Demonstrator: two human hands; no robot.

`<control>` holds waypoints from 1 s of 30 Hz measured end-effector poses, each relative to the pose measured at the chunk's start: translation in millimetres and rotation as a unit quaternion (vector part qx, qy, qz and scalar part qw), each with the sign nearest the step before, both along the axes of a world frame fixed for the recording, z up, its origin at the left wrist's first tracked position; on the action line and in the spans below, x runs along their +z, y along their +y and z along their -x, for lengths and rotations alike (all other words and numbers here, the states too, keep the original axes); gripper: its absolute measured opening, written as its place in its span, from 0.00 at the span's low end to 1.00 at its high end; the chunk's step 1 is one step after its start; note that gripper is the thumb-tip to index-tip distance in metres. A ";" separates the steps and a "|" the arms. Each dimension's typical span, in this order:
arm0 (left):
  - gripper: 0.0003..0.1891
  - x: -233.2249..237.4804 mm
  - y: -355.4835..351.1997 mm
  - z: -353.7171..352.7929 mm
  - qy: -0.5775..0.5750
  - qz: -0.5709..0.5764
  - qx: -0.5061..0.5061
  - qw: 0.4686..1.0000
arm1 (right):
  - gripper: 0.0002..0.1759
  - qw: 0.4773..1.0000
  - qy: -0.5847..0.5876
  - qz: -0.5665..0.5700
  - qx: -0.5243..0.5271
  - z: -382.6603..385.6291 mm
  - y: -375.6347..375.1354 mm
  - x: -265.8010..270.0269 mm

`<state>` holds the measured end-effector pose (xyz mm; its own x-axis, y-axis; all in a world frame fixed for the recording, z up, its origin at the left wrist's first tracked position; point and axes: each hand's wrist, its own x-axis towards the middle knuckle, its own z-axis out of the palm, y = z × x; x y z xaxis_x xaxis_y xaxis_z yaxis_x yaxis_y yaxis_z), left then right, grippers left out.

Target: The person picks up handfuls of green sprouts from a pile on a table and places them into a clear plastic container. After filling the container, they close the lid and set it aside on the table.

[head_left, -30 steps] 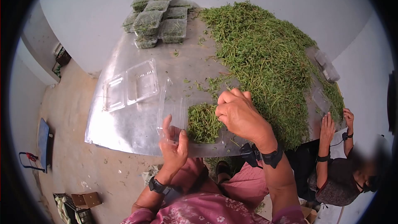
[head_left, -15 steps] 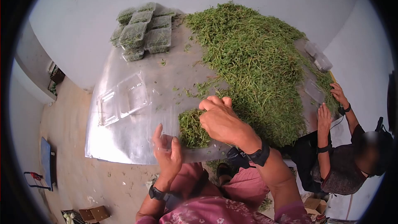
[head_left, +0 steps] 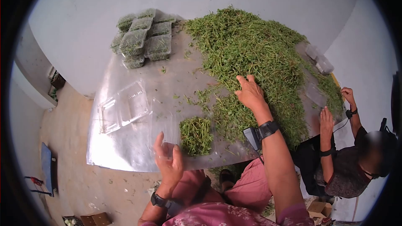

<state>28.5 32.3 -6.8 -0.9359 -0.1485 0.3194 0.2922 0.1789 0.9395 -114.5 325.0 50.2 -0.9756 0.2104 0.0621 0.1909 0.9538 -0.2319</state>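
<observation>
My left hand (head_left: 169, 163) is at the near edge of a clear plastic clamshell box (head_left: 164, 121), its lid edge between my thumb and fingers. The other half of this box holds a block of green leafy stems (head_left: 195, 136). My right hand (head_left: 251, 94) reaches over the large heap of green leafy stems (head_left: 259, 54), touching its near left part. Its fingers are apart, and I see nothing held in them. An open clear clamshell box (head_left: 136, 100) lies on the metal table to the left.
Filled, closed boxes (head_left: 134, 42) stand stacked at the table's back left. Loose sprigs lie on the metal tabletop (head_left: 113, 150). At right, a co-worker (head_left: 347, 163) has hands by the heap's edge, near some clear boxes (head_left: 320, 60). A blue trolley (head_left: 47, 167) stands on the floor.
My right hand has left the stems in the box and moved away and right onto the heap, its fingers spreading. My left hand stays at the box.
</observation>
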 end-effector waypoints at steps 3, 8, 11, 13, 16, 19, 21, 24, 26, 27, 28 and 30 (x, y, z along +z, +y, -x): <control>0.29 -0.1 0.1 0.3 0.000 0.002 0.001 1.000 | 0.29 0.997 -0.052 -0.060 0.012 11.1 0.9 -9.8; 0.28 0.2 2.9 0.4 0.009 -0.006 -0.004 1.000 | 0.16 0.996 0.024 -0.059 0.063 10.8 12.6 -22.0; 0.28 0.2 3.0 -0.1 0.008 -0.005 -0.003 1.000 | 0.13 0.997 0.000 0.038 0.067 2.5 11.5 -9.6; 0.28 1.0 3.3 -0.5 0.005 -0.010 -0.003 1.000 | 0.13 0.993 -0.007 0.096 0.067 -10.9 6.5 11.6; 0.30 -2.9 -0.3 0.5 0.013 0.012 0.007 1.000 | 0.12 0.986 -0.019 0.140 0.091 -32.8 1.4 37.0; 0.29 -4.2 0.0 0.5 0.010 -0.001 0.003 1.000 | 0.12 0.972 -0.069 0.177 0.137 -45.3 4.3 49.0; 0.29 -2.8 -1.4 -0.6 0.002 -0.002 0.001 1.000 | 0.12 0.958 -0.060 0.221 0.173 -50.1 1.6 53.2; 0.29 -2.6 0.6 -1.0 0.005 -0.025 0.008 1.000 | 0.10 0.956 0.032 0.258 0.136 -51.6 0.9 46.6; 0.29 -2.6 0.8 -1.7 0.004 -0.034 0.018 0.999 | 0.09 0.966 0.018 0.224 0.128 -51.4 3.4 49.6; 0.29 -2.2 -0.1 -2.7 0.001 -0.032 0.024 0.999 | 0.08 0.970 0.011 0.208 0.123 -51.1 4.3 50.6; 0.29 -2.2 -0.6 -3.4 -0.003 -0.029 0.028 0.999 | 0.09 0.974 -0.005 0.193 0.120 -50.4 4.3 50.7; 0.30 -3.1 -0.2 -3.7 -0.011 -0.050 0.032 0.998 | 0.09 0.980 -0.039 0.162 0.113 -49.3 5.0 50.3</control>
